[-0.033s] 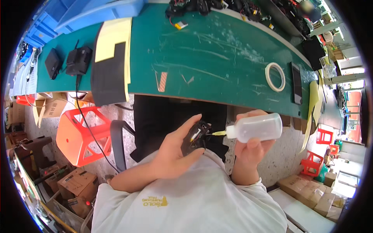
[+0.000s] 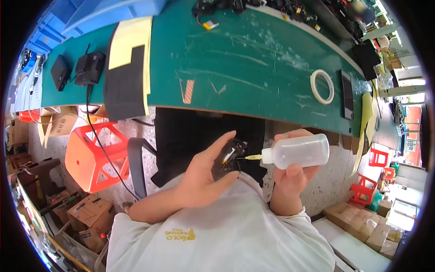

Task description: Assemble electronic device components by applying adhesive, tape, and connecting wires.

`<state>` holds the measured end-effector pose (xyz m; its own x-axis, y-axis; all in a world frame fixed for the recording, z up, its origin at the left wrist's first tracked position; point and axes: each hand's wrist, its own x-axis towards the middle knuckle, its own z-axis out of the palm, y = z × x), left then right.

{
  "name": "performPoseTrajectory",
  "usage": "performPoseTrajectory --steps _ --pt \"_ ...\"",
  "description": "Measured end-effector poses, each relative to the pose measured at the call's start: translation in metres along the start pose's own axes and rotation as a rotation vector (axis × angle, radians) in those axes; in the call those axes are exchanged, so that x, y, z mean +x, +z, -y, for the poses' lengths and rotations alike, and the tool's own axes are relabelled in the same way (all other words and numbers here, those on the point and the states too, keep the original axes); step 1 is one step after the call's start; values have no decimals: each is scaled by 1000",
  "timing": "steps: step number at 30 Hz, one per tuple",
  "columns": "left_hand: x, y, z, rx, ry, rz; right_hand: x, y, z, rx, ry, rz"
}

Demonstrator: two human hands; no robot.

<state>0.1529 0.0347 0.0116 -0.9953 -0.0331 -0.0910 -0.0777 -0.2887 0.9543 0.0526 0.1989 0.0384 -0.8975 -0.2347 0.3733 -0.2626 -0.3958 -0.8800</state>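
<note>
In front of my shirt, my left hand (image 2: 204,172) is closed around a small black electronic device (image 2: 230,156), its inside with thin wires and a light part turned toward the bottle. My right hand (image 2: 293,174) grips a translucent white squeeze bottle (image 2: 301,151), tilted nearly level. From its white cap a thin yellowish dispensing needle (image 2: 253,157) points left at the device. The needle's tip is at the device's right side; whether it touches cannot be made out. My right fingers wrap over and under the bottle.
The green worktable (image 2: 253,81) lies ahead with a tape roll (image 2: 321,86), a phone (image 2: 346,95) and black and yellow sheets (image 2: 127,81). Black adapters (image 2: 89,68) and a blue bin (image 2: 113,16) are at left. A red stool (image 2: 93,156) stands left; its neighbouring cable (image 2: 108,158) hangs down.
The needle has shifted very slightly left and down against the device. Both hands keep their grips, and the whole view has moved a little.
</note>
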Motion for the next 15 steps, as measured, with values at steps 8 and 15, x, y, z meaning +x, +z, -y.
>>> performPoseTrajectory --steps 8,15 --pt "-2 1 -5 22 -90 50 -7 1 -8 -83 24 66" --pt "-7 4 4 2 -45 -3 -5 5 -3 -263 24 117"
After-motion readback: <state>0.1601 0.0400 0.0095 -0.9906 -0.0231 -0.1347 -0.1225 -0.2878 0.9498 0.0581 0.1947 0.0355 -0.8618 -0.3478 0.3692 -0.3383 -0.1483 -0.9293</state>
